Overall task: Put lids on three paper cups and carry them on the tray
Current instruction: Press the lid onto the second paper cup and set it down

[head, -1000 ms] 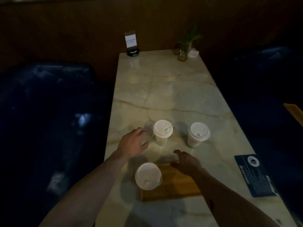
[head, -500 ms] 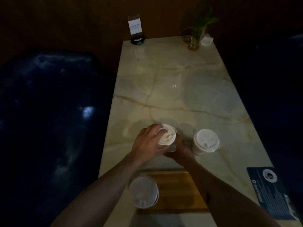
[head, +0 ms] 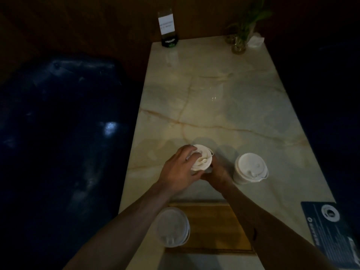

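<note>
Your left hand [head: 180,171] is clamped over the lid of the middle cup [head: 201,157] while your right hand [head: 217,172] wraps its side, so squeezing that thin paper wall or pressing unevenly could buckle it, pop the lid or tip it on the slick table [head: 224,106]. The cup is white, upright and capped, standing beyond the wooden tray [head: 216,227]. One lidded cup [head: 172,227] already sits on the tray's left end, and another [head: 250,168] waits just right of your hands.
</note>
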The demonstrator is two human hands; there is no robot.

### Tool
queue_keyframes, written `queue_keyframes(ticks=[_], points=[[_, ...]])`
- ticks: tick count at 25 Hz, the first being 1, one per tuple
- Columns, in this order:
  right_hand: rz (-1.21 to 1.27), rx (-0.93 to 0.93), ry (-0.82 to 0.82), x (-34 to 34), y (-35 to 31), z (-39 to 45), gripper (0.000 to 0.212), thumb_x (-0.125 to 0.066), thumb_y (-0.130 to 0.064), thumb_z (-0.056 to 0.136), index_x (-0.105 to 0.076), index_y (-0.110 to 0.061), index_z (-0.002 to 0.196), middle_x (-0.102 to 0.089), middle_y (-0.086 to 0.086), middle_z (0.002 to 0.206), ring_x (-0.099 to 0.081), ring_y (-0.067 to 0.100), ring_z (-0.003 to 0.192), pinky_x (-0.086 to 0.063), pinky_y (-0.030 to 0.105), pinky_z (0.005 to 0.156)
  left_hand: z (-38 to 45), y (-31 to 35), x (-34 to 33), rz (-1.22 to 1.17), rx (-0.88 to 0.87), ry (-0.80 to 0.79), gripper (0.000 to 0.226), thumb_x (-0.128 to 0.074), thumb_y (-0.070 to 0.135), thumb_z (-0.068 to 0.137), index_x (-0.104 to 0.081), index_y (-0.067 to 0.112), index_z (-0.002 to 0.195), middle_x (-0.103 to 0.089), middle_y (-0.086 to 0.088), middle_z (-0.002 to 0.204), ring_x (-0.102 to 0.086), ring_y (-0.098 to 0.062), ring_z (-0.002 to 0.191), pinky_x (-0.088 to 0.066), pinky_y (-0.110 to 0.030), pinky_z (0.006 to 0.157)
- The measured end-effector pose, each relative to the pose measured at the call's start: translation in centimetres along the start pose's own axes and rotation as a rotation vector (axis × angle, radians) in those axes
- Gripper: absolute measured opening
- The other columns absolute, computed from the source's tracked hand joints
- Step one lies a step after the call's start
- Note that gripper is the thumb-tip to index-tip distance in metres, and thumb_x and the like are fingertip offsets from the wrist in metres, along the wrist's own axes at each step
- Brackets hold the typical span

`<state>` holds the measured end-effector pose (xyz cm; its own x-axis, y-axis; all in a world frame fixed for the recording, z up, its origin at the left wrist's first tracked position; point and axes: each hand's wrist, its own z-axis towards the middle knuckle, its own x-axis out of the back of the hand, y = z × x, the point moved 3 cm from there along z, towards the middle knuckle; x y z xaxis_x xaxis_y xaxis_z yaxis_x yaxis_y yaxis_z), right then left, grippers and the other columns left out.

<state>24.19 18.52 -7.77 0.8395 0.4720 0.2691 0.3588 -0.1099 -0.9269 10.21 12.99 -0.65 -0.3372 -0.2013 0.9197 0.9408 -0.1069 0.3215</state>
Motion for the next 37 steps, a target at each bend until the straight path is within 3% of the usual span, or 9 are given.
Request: queue_keyframes(ticks=[6,8,11,14,17,22,28,33,37], points=[[-0.003,0.087,0.026,0.0,-3.9,-1.8,0.088,-0.089,-0.012,0.066,-0.043,-0.013,0.140,-0.060,0.004,0.132,-0.058,0.024,0.119,-0.047,0.046,0.102,-0.5,0.8,4.7,-0.151,0.001,0.064,0.049,-0.066,0.043,0.077,-0.060,0.025,0.121,-0.048,0.007,0.138,-0.044,-0.011,0.132,-0.055,-0.028,0.091],[0.008,0.116,0.046,0.2,-5.7,-2.8,0.082,-0.089,-0.016,0.067,-0.043,-0.020,0.135,-0.062,-0.001,0.124,-0.061,0.018,0.111,-0.052,0.038,0.096,-0.8,1.1,6.9,-0.229,0.014,0.077,0.049,-0.069,0.038,0.078,-0.060,0.025,0.124,-0.046,0.009,0.140,-0.041,-0.008,0.135,-0.051,-0.026,0.098],[-0.005,0.154,0.069,0.5,-8.9,-5.3,0.080,-0.089,-0.037,0.061,-0.040,-0.041,0.123,-0.061,-0.024,0.106,-0.064,0.001,0.092,-0.051,0.011,0.072,-1.5,1.7,10.3,-0.373,0.010,0.097,0.048,-0.076,0.026,0.080,-0.062,0.020,0.125,-0.049,0.007,0.140,-0.044,-0.008,0.133,-0.044,-0.026,0.108],[0.010,0.182,0.119,0.6,-11.8,-8.3,0.077,-0.085,-0.054,0.049,-0.039,-0.054,0.111,-0.064,-0.023,0.101,-0.067,-0.005,0.082,-0.056,0.017,0.060,-2.5,2.3,13.7,-0.522,0.016,0.092,0.048,-0.073,0.029,0.079,-0.063,0.016,0.125,-0.054,0.004,0.136,-0.049,-0.006,0.129,-0.040,-0.026,0.110],[0.047,0.240,0.127,0.0,-14.2,-11.2,0.078,-0.090,-0.043,0.054,-0.044,-0.040,0.117,-0.067,-0.007,0.103,-0.068,-0.003,0.080,-0.056,0.019,0.055,-4.3,2.7,16.8,-0.683,0.033,0.085,0.048,-0.066,0.036,0.078,-0.064,0.020,0.123,-0.058,0.009,0.133,-0.052,-0.001,0.126,-0.041,-0.021,0.107],[0.204,0.220,0.012,-1.8,-16.4,-16.0,0.062,-0.084,-0.026,0.073,-0.048,-0.030,0.123,-0.068,0.004,0.117,-0.069,0.013,0.099,-0.061,0.033,0.076,-7.7,2.6,20.2,-0.877,0.087,0.176,0.047,-0.065,0.035,0.079,-0.066,0.016,0.121,-0.062,0.008,0.128,-0.058,-0.011,0.123,-0.047,-0.032,0.104],[0.356,0.143,-0.081,-4.4,-18.4,-21.6,0.063,-0.080,-0.027,0.070,-0.054,-0.020,0.127,-0.074,0.009,0.111,-0.072,0.024,0.099,-0.060,0.038,0.077,-12.4,3.1,21.4,-1.018,0.116,0.239,0.031,-0.060,0.035,0.079,-0.066,0.030,0.109,-0.065,0.008,0.112,-0.063,-0.007,0.100,-0.050,-0.018,0.077],[0.370,0.166,-0.047,-6.1,-18.4,-24.9,0.062,-0.081,-0.040,0.065,-0.059,-0.020,0.119,-0.074,0.008,0.106,-0.074,0.021,0.092,-0.059,0.029,0.070,-15.7,3.5,21.6,-0.865,0.084,0.382,0.027,-0.061,0.035,0.087,-0.063,0.025,0.112,-0.061,0.008,0.111,-0.062,-0.018,0.105,-0.054,-0.032,0.089],[0.373,0.214,0.063,-7.2,-17.2,-26.5,0.067,-0.082,-0.041,0.060,-0.058,-0.025,0.120,-0.073,0.000,0.104,-0.073,0.014,0.090,-0.059,0.025,0.067,-18.0,4.1,22.3,-0.647,-0.112,0.520,0.021,-0.061,0.022,0.095,-0.069,0.019,0.114,-0.058,0.006,0.115,-0.061,-0.011,0.107,-0.049,-0.017,0.092]])
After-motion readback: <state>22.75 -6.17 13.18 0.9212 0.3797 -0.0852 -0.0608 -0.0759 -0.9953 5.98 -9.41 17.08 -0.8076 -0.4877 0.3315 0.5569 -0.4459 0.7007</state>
